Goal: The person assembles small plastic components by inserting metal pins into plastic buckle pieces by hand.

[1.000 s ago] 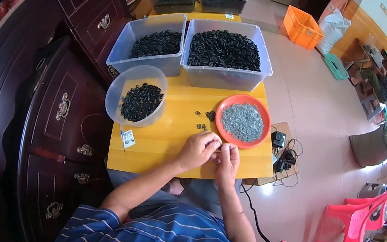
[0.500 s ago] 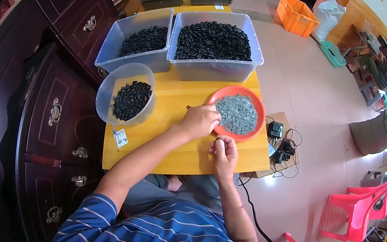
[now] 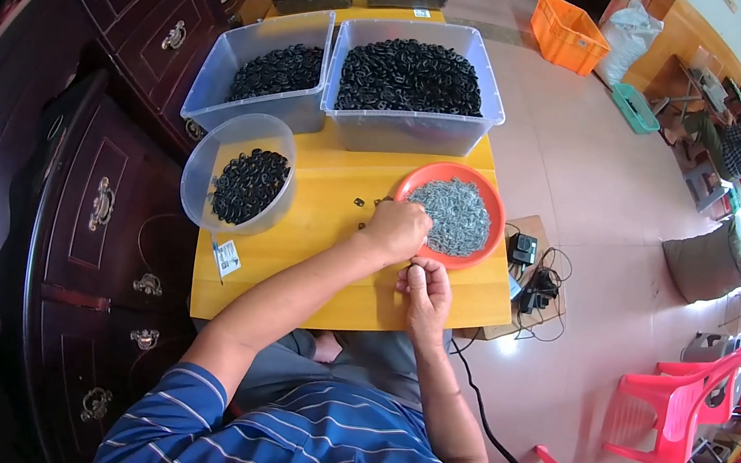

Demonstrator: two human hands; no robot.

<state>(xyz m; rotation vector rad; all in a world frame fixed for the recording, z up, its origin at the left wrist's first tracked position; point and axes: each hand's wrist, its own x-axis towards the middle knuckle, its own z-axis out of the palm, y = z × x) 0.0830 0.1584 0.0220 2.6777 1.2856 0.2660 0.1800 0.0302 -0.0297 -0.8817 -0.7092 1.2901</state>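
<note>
An orange-red dish [image 3: 499, 214] on the yellow table is heaped with small silvery metal pieces [image 3: 455, 215]. Over its left rim lies my left hand [image 3: 397, 229], fingers closed in a pinch; what is between them is hidden. Just below, at the dish's near edge, my right hand [image 3: 426, 295] is closed with the thumb pressed to the forefinger, close to the left fingertips. Anything it holds is too small to make out. A few small dark pieces [image 3: 359, 202] lie beside my left hand. Further left, a round clear tub [image 3: 196, 169] holds many black oval rings [image 3: 250, 185].
Two clear bins [image 3: 492, 123] of black rings stand at the table's far side, with more bins behind. Dark wooden drawers [image 3: 87, 266] border the left. Small black devices with cables [image 3: 534, 290] lie on a board at right. Pink chairs [image 3: 676, 402] and seated people are farther right.
My left hand has shifted slightly down and closer to my right hand, uncovering more of the small dark pieces on the table. The right hand stays nearly in place.
</note>
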